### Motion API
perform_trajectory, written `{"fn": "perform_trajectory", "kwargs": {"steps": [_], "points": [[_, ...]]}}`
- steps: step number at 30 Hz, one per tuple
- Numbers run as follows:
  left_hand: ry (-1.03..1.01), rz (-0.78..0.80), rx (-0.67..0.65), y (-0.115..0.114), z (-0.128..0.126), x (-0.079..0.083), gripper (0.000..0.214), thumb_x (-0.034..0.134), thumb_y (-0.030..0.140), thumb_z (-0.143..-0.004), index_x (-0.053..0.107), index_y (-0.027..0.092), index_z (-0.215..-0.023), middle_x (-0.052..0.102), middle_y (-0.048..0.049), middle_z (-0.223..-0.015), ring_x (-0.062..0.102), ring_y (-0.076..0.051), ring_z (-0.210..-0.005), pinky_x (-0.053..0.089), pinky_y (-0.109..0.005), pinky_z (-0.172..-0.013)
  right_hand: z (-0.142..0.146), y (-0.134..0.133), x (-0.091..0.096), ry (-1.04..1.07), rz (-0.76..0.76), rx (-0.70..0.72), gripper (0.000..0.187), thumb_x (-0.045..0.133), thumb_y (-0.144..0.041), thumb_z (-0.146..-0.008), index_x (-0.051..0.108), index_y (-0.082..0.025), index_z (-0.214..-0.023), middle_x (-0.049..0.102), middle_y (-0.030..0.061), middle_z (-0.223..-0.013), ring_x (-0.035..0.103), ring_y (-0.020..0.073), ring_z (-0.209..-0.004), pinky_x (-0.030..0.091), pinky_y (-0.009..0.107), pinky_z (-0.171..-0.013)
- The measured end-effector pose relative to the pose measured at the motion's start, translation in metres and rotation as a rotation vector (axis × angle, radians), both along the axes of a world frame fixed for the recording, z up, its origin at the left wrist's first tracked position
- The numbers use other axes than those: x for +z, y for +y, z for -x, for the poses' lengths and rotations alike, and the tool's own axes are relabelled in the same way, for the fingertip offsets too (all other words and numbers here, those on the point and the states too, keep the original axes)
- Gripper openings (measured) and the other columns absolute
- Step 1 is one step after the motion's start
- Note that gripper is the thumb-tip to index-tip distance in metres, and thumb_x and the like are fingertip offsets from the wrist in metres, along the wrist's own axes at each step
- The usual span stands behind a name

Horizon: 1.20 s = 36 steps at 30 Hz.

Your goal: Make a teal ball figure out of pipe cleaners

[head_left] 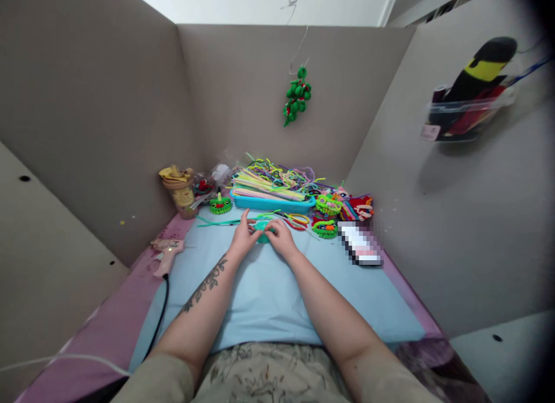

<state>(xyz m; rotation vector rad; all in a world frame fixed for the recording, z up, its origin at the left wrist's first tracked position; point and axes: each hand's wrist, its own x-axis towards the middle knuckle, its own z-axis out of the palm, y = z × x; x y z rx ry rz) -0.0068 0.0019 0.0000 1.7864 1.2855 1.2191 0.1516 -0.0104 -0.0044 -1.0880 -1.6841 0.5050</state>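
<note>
Taking the blue tray as landmark, a pink glue gun lies on the bench to its left and nearer the person, with a lidded cup at its left. A green figure sits just off the tray's left end, and teal stems lie before that end. The left hand, one digit raised, pinches the left edge of a teal piece, which is in front of the tray's middle. The right hand pinches its right side. The step looks like shaping or joining this piece; the next move seems to call for a steady left grip and fine right fingertip work. A phone lies right of the tray, nearer the person.
</note>
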Motion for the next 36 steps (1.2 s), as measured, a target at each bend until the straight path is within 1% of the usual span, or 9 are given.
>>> {"fn": "perform_trajectory", "kwargs": {"steps": [3, 6, 10, 14, 17, 21, 25, 31, 36], "points": [[0.055, -0.022, -0.002, 0.0, 0.0, -0.002, 0.085, 0.064, 0.026, -0.069, 0.018, 0.017, -0.14, 0.06, -0.0095, -0.109, 0.057, -0.013, -0.076, 0.047, -0.027, -0.069, -0.004, 0.003, -0.002, 0.094, 0.032, -0.036, 0.022, 0.045, -0.014, -0.071, 0.059, -0.019, -0.086, 0.058, 0.0051, -0.092, 0.055, 0.0189, -0.088, 0.046, 0.037, -0.083], [0.095, -0.028, 0.004, 0.001, -0.001, -0.003, 0.086, 0.063, 0.026, -0.07, 0.016, 0.017, -0.141, 0.06, -0.0102, -0.109, 0.056, -0.013, -0.077, 0.046, -0.029, -0.072, -0.008, 0.01, -0.007, 0.217, 0.092, -0.088, 0.031, 0.041, -0.012, -0.067, 0.056, -0.019, -0.093, 0.06, 0.005, -0.095, 0.056, 0.0186, -0.091, 0.046, 0.037, -0.086], [0.108, -0.013, 0.007, 0.002, -0.003, -0.003, 0.087, 0.063, 0.026, -0.069, 0.015, 0.015, -0.141, 0.061, -0.0094, -0.106, 0.056, -0.014, -0.076, 0.046, -0.03, -0.073, -0.008, 0.019, -0.016, 0.343, 0.203, -0.021, 0.037, 0.039, -0.01, -0.059, 0.055, -0.019, -0.091, 0.063, 0.0038, -0.095, 0.058, 0.0181, -0.093, 0.046, 0.037, -0.087], [0.091, -0.009, 0.021, 0.003, -0.002, -0.002, 0.091, 0.066, 0.028, -0.067, 0.015, 0.016, -0.141, 0.059, -0.0098, -0.11, 0.056, -0.015, -0.079, 0.046, -0.031, -0.075, -0.006, 0.023, -0.021, 0.386, 0.249, 0.048, 0.036, 0.039, -0.011, -0.057, 0.055, -0.02, -0.088, 0.065, 0.0023, -0.091, 0.06, 0.0173, -0.089, 0.047, 0.036, -0.086], [0.071, -0.031, 0.026, 0.005, 0.0, -0.003, 0.094, 0.071, 0.029, -0.063, 0.019, 0.016, -0.14, 0.056, -0.0122, -0.116, 0.056, -0.019, -0.092, 0.044, -0.035, -0.083, -0.006, 0.023, -0.021, 0.4, 0.26, 0.078, 0.036, 0.04, -0.011, -0.056, 0.055, -0.02, -0.087, 0.066, 0.0024, -0.091, 0.061, 0.0176, -0.089, 0.048, 0.035, -0.084], [-0.041, 0.043, -0.062, 0.005, 0.001, -0.005, 0.098, 0.072, 0.029, -0.063, 0.015, 0.018, -0.142, 0.055, -0.0148, -0.118, 0.055, -0.022, -0.105, 0.045, -0.035, -0.085, -0.005, 0.02, -0.018, 0.407, 0.275, 0.103, 0.033, 0.041, -0.012, -0.057, 0.056, -0.019, -0.086, 0.066, 0.0027, -0.089, 0.062, 0.0178, -0.087, 0.049, 0.035, -0.082], [-0.117, 0.141, -0.129, 0.003, 0.0, -0.002, 0.102, 0.072, 0.026, -0.065, 0.007, 0.018, -0.143, 0.055, -0.0178, -0.12, 0.056, -0.023, -0.106, 0.047, -0.034, -0.082, -0.007, 0.016, -0.013, 0.409, 0.3, 0.154, 0.03, 0.046, -0.014, -0.059, 0.057, -0.019, -0.087, 0.067, 0.003, -0.088, 0.063, 0.0181, -0.085, 0.05, 0.034, -0.079], [-0.143, 0.168, -0.145, 0.0, -0.001, 0.002, 0.103, 0.072, 0.023, -0.064, 0.006, 0.018, -0.144, 0.053, -0.0179, -0.124, 0.057, -0.022, -0.106, 0.048, -0.033, -0.081, -0.017, 0.011, -0.005, 0.402, 0.321, 0.257, 0.025, 0.06, -0.02, -0.064, 0.062, -0.019, -0.088, 0.069, 0.0047, -0.09, 0.064, 0.0208, -0.085, 0.051, 0.037, -0.079], [-0.151, 0.189, -0.145, -0.001, -0.001, 0.003, 0.105, 0.072, 0.023, -0.063, 0.006, 0.017, -0.144, 0.053, -0.0189, -0.125, 0.058, -0.022, -0.103, 0.048, -0.032, -0.08, -0.019, 0.012, -0.005, 0.385, 0.322, 0.228, 0.021, 0.064, -0.026, -0.065, 0.064, -0.019, -0.085, 0.069, 0.0042, -0.084, 0.064, 0.0196, -0.078, 0.051, 0.037, -0.076]]}}
